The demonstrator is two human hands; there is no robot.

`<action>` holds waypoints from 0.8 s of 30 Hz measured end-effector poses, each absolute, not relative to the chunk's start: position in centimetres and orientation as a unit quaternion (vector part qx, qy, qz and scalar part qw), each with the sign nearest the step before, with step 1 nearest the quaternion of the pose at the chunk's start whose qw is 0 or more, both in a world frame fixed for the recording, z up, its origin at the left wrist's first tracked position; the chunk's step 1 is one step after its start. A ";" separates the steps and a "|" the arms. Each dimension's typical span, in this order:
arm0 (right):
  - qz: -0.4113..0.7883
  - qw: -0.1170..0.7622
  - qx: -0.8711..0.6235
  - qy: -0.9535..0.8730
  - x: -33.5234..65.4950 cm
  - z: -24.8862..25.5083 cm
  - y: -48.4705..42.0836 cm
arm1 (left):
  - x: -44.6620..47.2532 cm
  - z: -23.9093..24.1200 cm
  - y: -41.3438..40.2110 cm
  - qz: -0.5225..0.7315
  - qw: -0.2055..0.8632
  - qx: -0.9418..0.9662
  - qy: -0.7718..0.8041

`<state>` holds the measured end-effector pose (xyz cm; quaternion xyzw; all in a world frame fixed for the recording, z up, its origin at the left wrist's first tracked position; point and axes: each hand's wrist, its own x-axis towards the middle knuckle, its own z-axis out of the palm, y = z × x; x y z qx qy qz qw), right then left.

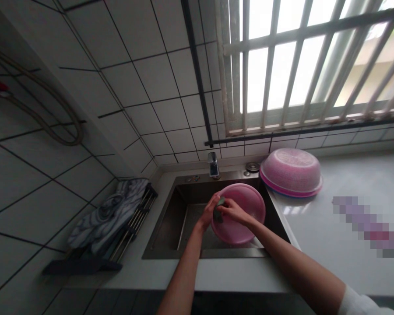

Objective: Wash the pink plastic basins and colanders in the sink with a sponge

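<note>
Scrubbing is under way: the left hand [209, 213] grips the rim of the pink bowl [241, 214] tilted over the sink [170, 218], the right hand [231, 211] closed on a dark sponge [219, 209] against its inside; next, probably turn the bowl.

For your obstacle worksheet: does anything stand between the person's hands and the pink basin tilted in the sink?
Nothing visible does. The left hand grips the pink basin at its rim, and the right hand presses a dark scrubbing pad against it. The upturned pink colander sits apart on the counter.
</note>
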<state>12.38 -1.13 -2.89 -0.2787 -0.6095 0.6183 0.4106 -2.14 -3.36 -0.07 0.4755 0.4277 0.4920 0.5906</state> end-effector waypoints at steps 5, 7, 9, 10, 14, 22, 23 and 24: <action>0.571 0.503 -0.367 -0.535 13.1 -2.6 -0.2 | -1.7 0.1 -3.5 0.498 0.596 0.482 0.406; 0.575 0.496 -0.362 -0.540 13.0 -2.6 -0.4 | -1.7 0.0 -3.6 0.500 0.596 0.476 0.410; 0.602 0.454 -0.322 -0.573 12.6 -2.6 -1.0 | -1.8 -0.1 -3.6 0.490 0.606 0.458 0.427; 0.614 0.430 -0.300 -0.590 12.4 -2.7 -1.2 | -1.9 -0.1 -3.6 0.481 0.615 0.447 0.437; 0.587 0.448 -0.318 -0.594 12.4 -3.1 -0.7 | -1.9 -0.2 -3.5 0.478 0.611 0.458 0.435; 0.592 0.387 -0.290 -0.645 12.3 -4.0 -0.7 | -2.1 -0.1 -3.5 0.477 0.576 0.498 0.440; 0.591 0.382 -0.283 -0.652 12.2 -4.1 -0.8 | -2.1 -0.1 -3.5 0.478 0.573 0.498 0.442; 0.582 0.396 -0.293 -0.647 12.2 -4.1 -0.8 | -2.2 -0.1 -3.5 0.477 0.572 0.502 0.440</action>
